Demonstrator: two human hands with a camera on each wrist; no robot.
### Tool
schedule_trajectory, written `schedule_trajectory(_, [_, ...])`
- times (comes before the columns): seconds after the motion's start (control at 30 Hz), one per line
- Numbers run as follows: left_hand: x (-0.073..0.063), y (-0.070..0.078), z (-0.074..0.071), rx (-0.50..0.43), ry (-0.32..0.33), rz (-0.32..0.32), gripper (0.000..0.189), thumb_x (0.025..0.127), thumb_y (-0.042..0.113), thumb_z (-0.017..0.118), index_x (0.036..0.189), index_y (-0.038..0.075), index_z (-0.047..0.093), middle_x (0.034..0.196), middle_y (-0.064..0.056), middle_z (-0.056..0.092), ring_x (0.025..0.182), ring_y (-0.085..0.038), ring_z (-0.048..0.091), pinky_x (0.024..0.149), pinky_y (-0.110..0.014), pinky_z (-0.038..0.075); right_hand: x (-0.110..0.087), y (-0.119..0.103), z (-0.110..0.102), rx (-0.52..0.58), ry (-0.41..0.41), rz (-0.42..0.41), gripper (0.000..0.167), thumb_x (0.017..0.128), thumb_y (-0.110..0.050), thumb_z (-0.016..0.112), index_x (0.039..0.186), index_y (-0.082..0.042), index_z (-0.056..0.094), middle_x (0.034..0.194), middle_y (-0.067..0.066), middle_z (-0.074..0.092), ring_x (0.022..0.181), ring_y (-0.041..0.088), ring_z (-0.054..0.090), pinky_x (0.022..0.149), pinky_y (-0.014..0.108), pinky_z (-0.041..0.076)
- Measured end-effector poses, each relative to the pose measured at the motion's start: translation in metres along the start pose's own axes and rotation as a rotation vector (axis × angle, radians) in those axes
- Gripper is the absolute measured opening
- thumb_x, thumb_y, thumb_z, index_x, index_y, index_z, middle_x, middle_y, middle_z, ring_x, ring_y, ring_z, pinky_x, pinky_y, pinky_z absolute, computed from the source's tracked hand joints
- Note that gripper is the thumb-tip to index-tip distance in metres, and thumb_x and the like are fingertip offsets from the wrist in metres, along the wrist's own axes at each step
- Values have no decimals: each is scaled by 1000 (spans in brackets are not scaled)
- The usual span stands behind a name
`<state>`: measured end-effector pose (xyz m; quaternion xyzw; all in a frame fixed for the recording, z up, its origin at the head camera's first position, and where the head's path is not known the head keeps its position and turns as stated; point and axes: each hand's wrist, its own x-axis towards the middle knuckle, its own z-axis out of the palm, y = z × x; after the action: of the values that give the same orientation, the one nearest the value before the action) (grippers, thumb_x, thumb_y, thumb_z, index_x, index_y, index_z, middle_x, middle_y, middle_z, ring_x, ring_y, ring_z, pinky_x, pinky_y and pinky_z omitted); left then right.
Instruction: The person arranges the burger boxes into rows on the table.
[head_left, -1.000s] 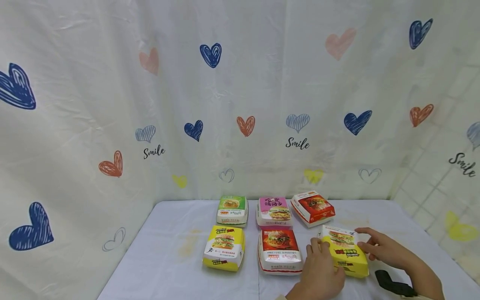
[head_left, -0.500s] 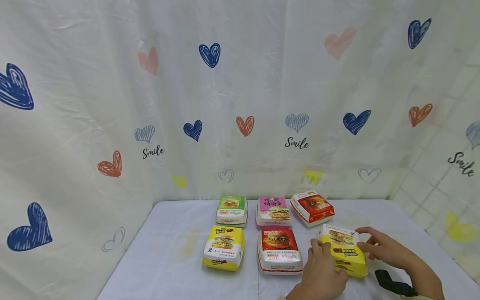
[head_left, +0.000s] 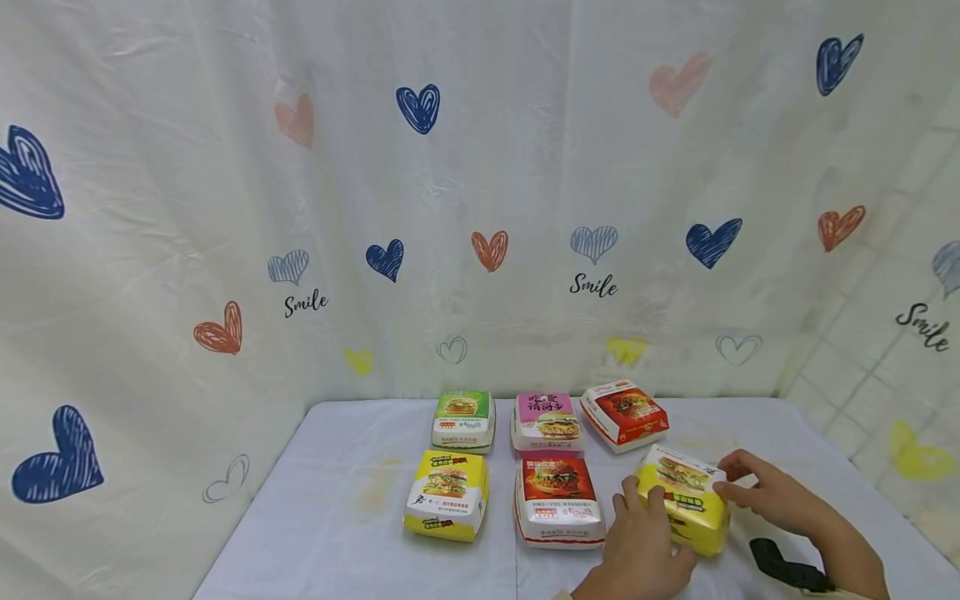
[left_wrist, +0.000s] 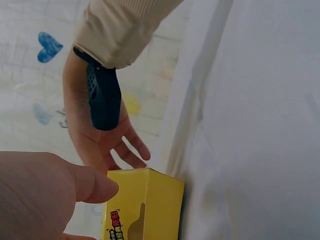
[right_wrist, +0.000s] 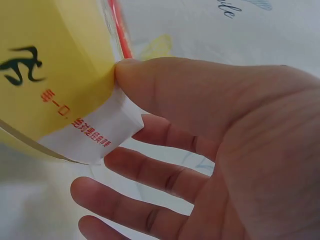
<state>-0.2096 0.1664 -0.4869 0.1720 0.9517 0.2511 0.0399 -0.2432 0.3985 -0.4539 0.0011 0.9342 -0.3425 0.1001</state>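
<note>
A yellow-and-white burger box with a burger picture on its lid sits at the right of the table, held between both hands. My left hand spans its left and near sides, thumb near the front corner. In the left wrist view the left thumb lies against the yellow box. At the far right corner, my right hand pinches the box between thumb and index finger. The right wrist view has that thumb pressed on the edge while the other fingers spread below the corner.
Left of the hands stands a red-and-white burger box, with another yellow one beyond. Behind them are green, pink and red boxes on the white-covered table. A heart-print curtain hangs at the back.
The yellow box under the hands has turned slightly clockwise, its far end shifting right and its near end left. The right hand has shifted slightly right; the other boxes have stayed put.
</note>
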Motion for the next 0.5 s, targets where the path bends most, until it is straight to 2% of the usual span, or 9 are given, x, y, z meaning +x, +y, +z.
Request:
schedule_trajectory(0.17, [0,-2,0,10,3,19,69,85,53,73,143,24,51,151,2,34,121,-16,45,88,-29,55,-3,0,-1,-2,5,-33,41,100,-36,64,117,0,55,111,12,63,87,19,59,71,35,50])
schedule_trajectory(0.33, [-1,-2,1,16,14,10,70,87,59,69,144,25,49,156,1,31,126,-16,43,91,-31,55,-6,0,-1,14,7,-83,29,102,-31,61,110,-3,58,105,9,64,85,19,59,70,35,48])
schedule_trajectory(0.5, [-1,-2,3,9,36,-3,73,88,63,67,147,25,48,159,0,29,129,-16,44,92,-31,55,-9,1,-1,17,3,-142,24,104,-28,58,104,-4,59,100,7,63,79,10,57,66,30,47])
